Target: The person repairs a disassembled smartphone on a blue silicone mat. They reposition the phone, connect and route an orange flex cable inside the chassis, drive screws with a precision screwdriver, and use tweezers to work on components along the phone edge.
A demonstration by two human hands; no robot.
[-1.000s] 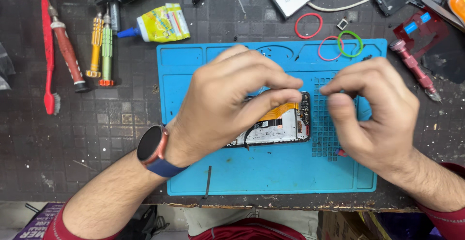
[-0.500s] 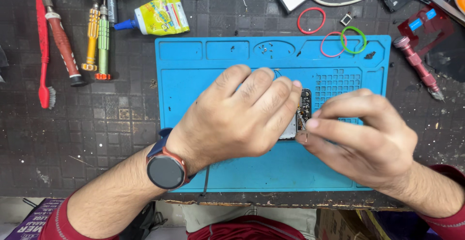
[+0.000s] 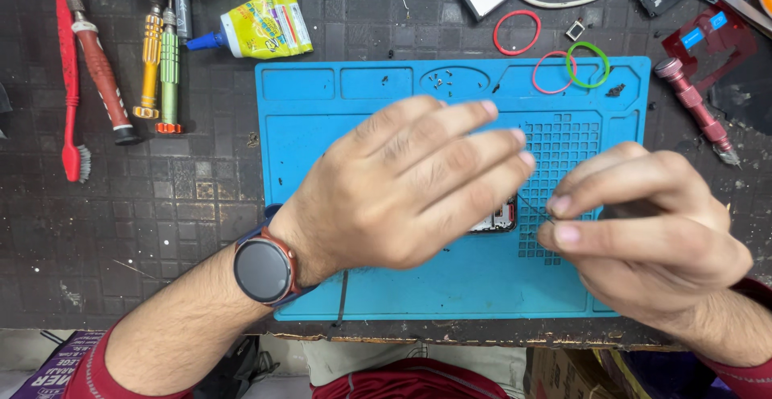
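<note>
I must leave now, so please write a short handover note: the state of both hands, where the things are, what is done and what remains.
Left hand: lies flat over the opened phone, covering most of it.
Right hand: fingertips pinched on a thin dark tool aimed at the phone's edge.
Phone rests on the blue mat; tiny screws sit in its oval top tray.
Done: phone is open, screws out.
Left: cannot tell, the interior is hidden.

- Phone [image 3: 500, 220]: nearly all hidden under left hand [image 3: 402, 186]; only one corner shows.
- Left hand blurred; grip on phone cannot be told.
- Right hand [image 3: 643, 234]: fingertips pinch something thin, too small to identify.
- Specks in mat [image 3: 322, 125] tray too small to tell.
- Top-edge tools cut off.
</note>
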